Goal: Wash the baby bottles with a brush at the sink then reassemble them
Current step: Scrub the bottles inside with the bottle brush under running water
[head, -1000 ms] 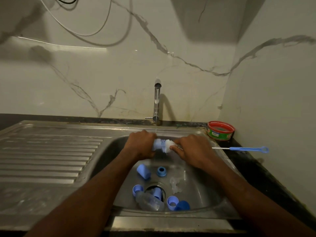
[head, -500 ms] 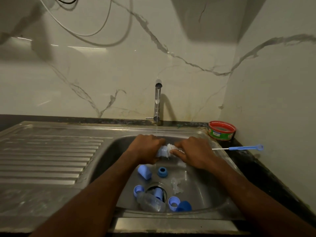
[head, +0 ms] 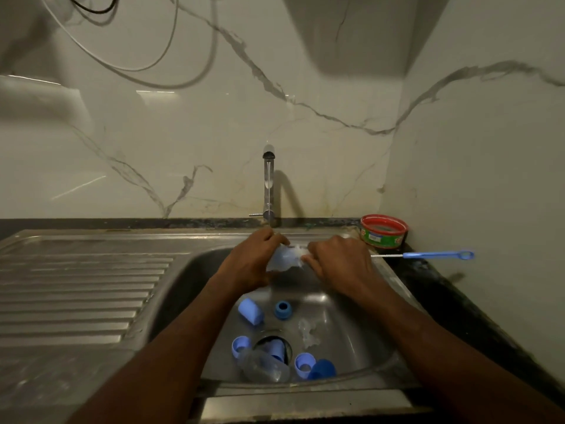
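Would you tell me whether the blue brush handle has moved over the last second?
Yes. Against the red tub, the brush handle has risen at its looped end, nearer the tub's base, and edged slightly right.

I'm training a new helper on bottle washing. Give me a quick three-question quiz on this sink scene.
1. True or false: the clear bottle in the sink stands upright.
2. Which hand works the brush?
3. The red-rimmed tub sits: A) on the draining board, B) in the back right corner, C) in the basin.

Key: 1. False, it lies on its side. 2. The right hand; the left hand grips the pale blue part. 3. B.
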A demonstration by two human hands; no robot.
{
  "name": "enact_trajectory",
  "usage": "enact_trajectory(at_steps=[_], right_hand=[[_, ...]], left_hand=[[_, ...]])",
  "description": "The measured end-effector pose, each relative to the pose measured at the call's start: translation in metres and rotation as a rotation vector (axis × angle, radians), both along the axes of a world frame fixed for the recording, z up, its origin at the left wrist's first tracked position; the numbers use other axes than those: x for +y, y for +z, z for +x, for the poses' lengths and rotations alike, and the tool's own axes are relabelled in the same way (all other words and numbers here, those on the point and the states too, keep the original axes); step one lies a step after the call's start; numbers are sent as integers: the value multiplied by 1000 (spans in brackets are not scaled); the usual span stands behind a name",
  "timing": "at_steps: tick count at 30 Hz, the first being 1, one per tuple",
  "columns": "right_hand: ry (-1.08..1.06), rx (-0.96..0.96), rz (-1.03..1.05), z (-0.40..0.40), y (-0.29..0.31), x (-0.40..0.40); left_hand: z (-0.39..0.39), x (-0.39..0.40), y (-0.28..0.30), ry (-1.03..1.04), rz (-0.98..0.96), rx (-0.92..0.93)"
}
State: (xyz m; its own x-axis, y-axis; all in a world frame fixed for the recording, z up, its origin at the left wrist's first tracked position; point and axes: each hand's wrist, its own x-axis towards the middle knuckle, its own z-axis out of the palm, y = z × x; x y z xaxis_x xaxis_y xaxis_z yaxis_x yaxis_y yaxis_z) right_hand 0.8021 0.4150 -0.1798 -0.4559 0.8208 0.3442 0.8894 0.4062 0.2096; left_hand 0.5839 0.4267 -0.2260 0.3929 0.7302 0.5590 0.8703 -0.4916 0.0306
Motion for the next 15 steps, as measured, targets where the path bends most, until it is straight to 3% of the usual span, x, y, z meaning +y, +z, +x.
enact_trajectory(at_steps=[2,4,6,9,11,12,13,15], right_hand=[[189,3,37,4,-8,-4],[248,-34,181,1,-7,-9],[203,-6,240,-3,-3,-17],[-29,132,53,-11,-4,-9],[-272,163,-19,-18,-5,8],[-435,139,-186,-15,-3,6],[-511,111,-165,-11,-6,8],[-209,96,74,-10,-17,10]], left_hand=[[-9,-1,-1,68,92,17],[-18,1,-7,64,78,-50],[-20,2,-15,-21,-105,-161],[-10,3,-21,-85,-320,-224],[-6,6,-20,-45,-195,-190],[-5,9,-18,-28,-106,-161],[-7,9,-16,-14,-33,-122],[-12,11,-16,17,53,-51]])
